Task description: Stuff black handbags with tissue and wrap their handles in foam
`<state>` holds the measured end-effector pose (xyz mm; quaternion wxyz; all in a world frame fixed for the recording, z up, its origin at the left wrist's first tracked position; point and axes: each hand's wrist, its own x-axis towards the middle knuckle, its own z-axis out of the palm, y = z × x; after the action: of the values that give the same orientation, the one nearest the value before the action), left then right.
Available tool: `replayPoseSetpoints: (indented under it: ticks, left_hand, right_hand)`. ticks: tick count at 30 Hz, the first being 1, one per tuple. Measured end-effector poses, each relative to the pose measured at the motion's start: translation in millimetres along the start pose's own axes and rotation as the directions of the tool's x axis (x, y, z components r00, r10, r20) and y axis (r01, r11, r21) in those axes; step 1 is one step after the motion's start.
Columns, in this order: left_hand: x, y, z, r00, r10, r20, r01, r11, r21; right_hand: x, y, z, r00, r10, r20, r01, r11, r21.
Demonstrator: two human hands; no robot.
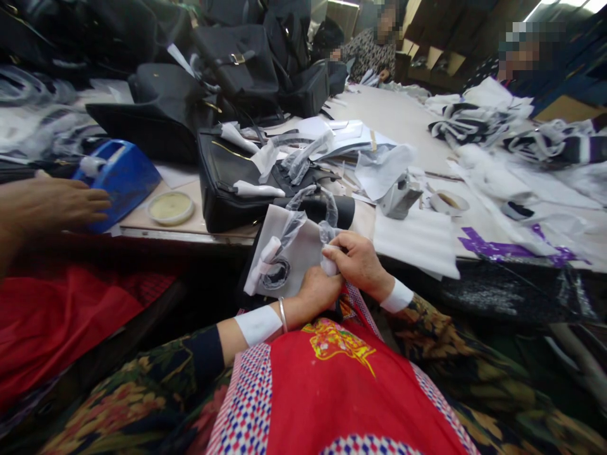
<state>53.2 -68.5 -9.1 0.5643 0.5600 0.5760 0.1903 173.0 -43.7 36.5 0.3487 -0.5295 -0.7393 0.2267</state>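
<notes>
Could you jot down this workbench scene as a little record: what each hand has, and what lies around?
left hand: grips the bag at its lower edge
right hand: pinches white wrap at the handle's end
handle: sheathed in clear plastic
sheet: white, covers the bag's front
table: black handbag, tin, purple tape
other hand: beside the blue dispenser

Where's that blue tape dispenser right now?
In the head view, the blue tape dispenser sits on the table's left, by another person's hand, left of the round tin.
</notes>
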Motion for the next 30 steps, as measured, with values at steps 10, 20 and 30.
replayPoseSetpoints:
  ticks: [10, 20, 30]
  left_hand:
    - [-14.8, 8.8, -13.6, 0.987, 0.081, 0.136, -0.075, 0.996, -0.051]
    - [-65.2, -3.5, -89.7, 0.889, 0.454, 0.068, -0.456, 0.859, 0.231]
    - [-39.0, -58.1, -134.2, 0.809, 0.442, -0.387, -0.199, 0.826, 0.527]
  right_hand:
    - [-5.7, 5.0, -13.2, 0.992, 0.087, 0.094, -0.095, 0.992, 0.078]
    - [-76.5, 14.2, 0.1, 0.905, 0.4, 0.143, -0.423, 0.819, 0.386]
    - [-69.0, 15.6, 28.7, 0.816, 0.543, 0.197, -0.539, 0.592, 0.599]
